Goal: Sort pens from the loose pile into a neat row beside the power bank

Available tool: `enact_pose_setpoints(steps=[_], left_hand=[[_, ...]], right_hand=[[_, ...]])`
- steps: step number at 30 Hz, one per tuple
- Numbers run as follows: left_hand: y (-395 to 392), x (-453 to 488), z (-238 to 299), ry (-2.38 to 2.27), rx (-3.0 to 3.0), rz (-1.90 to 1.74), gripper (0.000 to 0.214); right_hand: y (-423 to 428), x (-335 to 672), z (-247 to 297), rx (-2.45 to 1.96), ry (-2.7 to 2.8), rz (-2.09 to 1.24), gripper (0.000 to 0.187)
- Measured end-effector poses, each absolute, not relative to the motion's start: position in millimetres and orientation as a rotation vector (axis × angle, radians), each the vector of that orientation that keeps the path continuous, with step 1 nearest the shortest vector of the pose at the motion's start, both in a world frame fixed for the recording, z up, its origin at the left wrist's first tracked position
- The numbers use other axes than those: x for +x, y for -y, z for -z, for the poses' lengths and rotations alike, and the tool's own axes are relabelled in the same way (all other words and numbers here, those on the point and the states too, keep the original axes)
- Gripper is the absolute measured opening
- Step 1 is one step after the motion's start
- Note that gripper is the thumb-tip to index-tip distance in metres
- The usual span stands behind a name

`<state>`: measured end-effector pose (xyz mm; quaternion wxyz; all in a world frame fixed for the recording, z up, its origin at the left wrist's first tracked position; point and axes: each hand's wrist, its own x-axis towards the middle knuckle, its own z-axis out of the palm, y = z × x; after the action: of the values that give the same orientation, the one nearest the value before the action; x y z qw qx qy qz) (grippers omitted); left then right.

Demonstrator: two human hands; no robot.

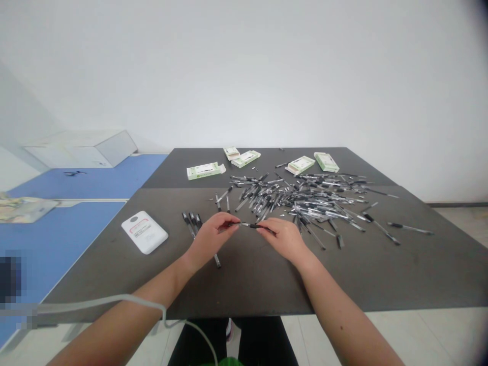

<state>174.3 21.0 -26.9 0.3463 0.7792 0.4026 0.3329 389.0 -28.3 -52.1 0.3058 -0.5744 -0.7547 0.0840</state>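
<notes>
My left hand (210,237) and my right hand (284,239) meet above the dark grey table (244,284), their fingertips pinching opposite ends of a slim black pen (247,225). Under my left hand lie a few black pens (190,222), one pen's tip (217,261) showing below the palm. Farther ahead, a large loose heap of black-and-clear pens (301,203) spreads to the right of my right hand. Several white-and-green pen boxes (300,165) stand along the far part of the table.
A white rounded device (144,232) lies left of my left hand. Blue desks (61,244) adjoin the table on the left, with a white box (80,150) behind them. A grey cable (95,304) crosses in front of my left forearm.
</notes>
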Motion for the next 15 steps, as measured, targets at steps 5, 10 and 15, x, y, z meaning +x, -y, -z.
enact_pose_setpoints(steps=[5, 10, 15], left_hand=[[-22.9, 174.4, 27.6, -1.053, 2.053, -0.854, 0.017], [-25.5, 174.2, 27.8, -1.088, 2.062, -0.860, 0.018], [-25.6, 174.9, 30.3, -1.048, 2.081, -0.851, 0.018]], right_hand=[[29.0, 389.9, 50.9, -1.526, 1.997, -0.225, 0.024], [29.3, 390.8, 49.6, -1.528, 1.969, -0.236, 0.023], [29.1, 389.8, 49.9, -1.518, 1.976, -0.229, 0.023]])
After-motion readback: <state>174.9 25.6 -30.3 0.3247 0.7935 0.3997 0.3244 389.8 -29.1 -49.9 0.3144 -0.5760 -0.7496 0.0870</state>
